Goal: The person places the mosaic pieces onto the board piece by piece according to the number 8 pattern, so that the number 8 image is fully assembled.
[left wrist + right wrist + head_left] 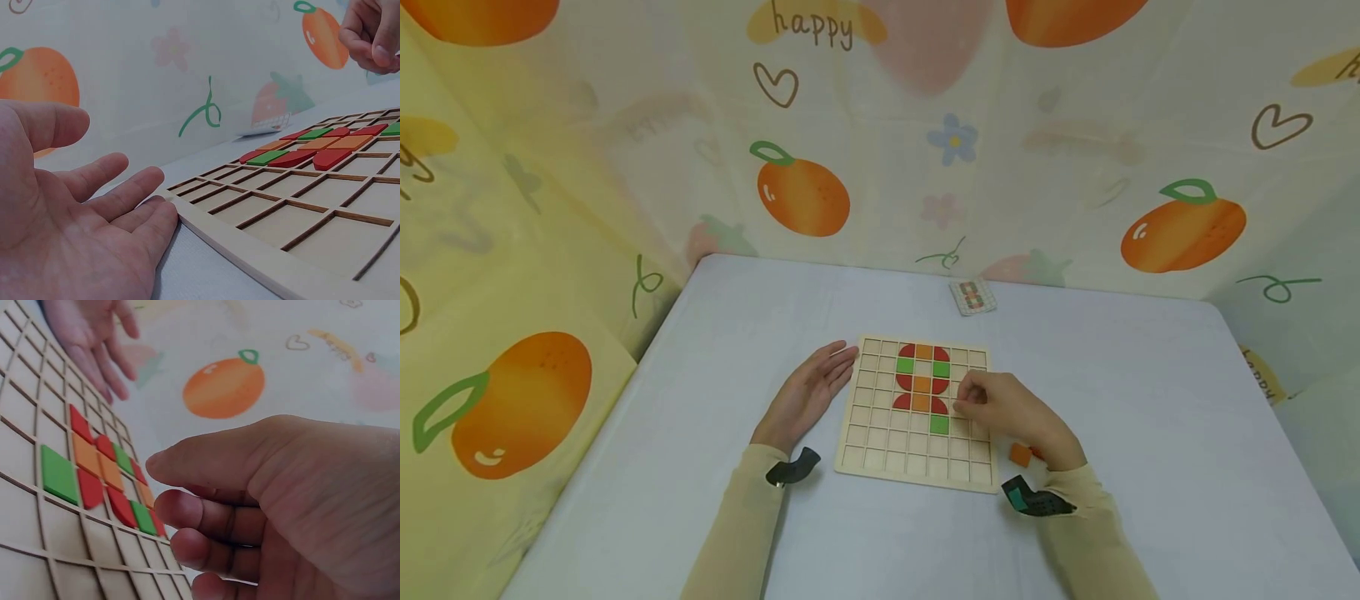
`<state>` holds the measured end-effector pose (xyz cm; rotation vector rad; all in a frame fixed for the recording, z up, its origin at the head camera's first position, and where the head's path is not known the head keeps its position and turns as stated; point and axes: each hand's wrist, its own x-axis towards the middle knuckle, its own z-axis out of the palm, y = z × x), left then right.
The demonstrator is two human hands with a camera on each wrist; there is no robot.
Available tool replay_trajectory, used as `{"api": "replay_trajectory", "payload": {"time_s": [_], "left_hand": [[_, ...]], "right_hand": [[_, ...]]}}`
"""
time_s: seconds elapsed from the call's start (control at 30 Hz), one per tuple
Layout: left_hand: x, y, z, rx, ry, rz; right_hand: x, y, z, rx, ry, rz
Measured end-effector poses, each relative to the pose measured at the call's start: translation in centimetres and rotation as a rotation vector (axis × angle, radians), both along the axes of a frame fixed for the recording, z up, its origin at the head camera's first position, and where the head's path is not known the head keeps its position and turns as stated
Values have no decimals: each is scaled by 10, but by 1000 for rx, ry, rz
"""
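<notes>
A wooden grid board (880, 458) lies on the table, with red quarter-round tiles (904, 402), orange square tiles (921, 402) and green square tiles (939, 424) set in its upper middle cells. My left hand (805, 396) rests at the board's left edge, palm turned up and fingers loosely extended, holding nothing. Over the right part of the board hovers my right hand (1007, 408), beside the tiles. Its fingers (187, 547) are loosely bent, the thumb is apart from the index finger, and I see no tile between them.
Near my right wrist a loose orange tile (1020, 454) lies on the table, with another piece partly hidden behind the wrist. A small stack of pattern cards (973, 297) sits by the back edge. Fruit-printed cloth (880, 167) hangs behind the white-covered table (760, 292).
</notes>
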<state>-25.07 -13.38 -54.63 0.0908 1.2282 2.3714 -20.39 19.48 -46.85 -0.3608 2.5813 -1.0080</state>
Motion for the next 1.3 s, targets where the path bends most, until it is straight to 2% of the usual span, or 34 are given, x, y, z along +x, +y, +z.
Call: {"api": "replay_trajectory", "payload": {"time_s": [0.2, 0.53, 0.7, 0.9, 1.13, 1.3], "left_hand": [[0, 0, 1, -14, -2, 5], [1, 0, 2, -16, -2, 2], [1, 0, 2, -21, 3, -1], [1, 1, 2, -14, 0, -1], [1, 1, 3, -6, -8, 2], [1, 1, 3, -5, -5, 2]], "right_hand": [[0, 23, 8, -6, 32, 1], [2, 50, 16, 32, -21, -28], [3, 57, 18, 49, -33, -63], [5, 60, 18, 57, -81, -56], [7, 65, 16, 131, -85, -50], [7, 69, 14, 209, -158, -67]]}}
